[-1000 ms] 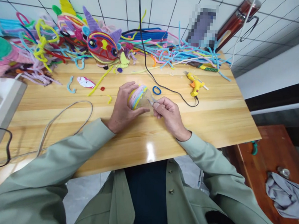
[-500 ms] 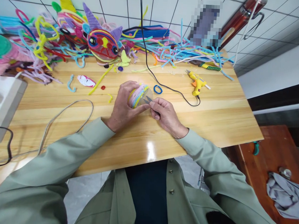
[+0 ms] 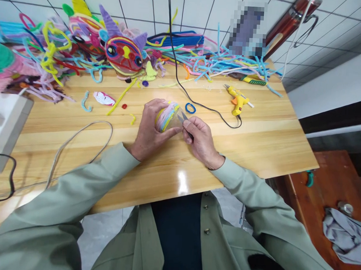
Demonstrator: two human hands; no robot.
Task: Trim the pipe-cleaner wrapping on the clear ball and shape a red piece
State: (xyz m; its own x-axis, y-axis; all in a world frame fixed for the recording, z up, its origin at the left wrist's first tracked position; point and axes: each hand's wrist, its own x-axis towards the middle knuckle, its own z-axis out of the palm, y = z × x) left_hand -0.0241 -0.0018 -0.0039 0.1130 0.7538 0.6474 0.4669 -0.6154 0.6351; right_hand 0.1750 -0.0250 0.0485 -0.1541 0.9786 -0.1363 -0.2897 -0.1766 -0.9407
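My left hand (image 3: pixel 150 129) is closed around a clear ball (image 3: pixel 166 117) wrapped in pink, yellow and light blue pipe cleaners. Its right side shows bare, see-through plastic. Between the thumb and fingers of my right hand (image 3: pixel 200 138) is a small dark metal tool (image 3: pixel 183 116) with two pointed tips, spread apart. I cannot tell whether it is tweezers or small snips, as its rear end is hidden in the hand. The tips point up and left, at the bare side of the ball. A blue pipe-cleaner ring (image 3: pixel 190 108) lies just beyond.
A yellow glue gun (image 3: pixel 238 99) lies to the right, its black cord (image 3: pixel 197 101) crossing behind the ball. Pipe cleaners (image 3: pixel 214 64) and a decorated horned head (image 3: pixel 124 53) line the wall. At left are a white power strip (image 3: pixel 9 130) and a loose cable (image 3: pixel 58 153).
The two-tipped tool has shifted slightly up and right, and its tips look farther apart. My left hand keeps the ball in nearly the same place.
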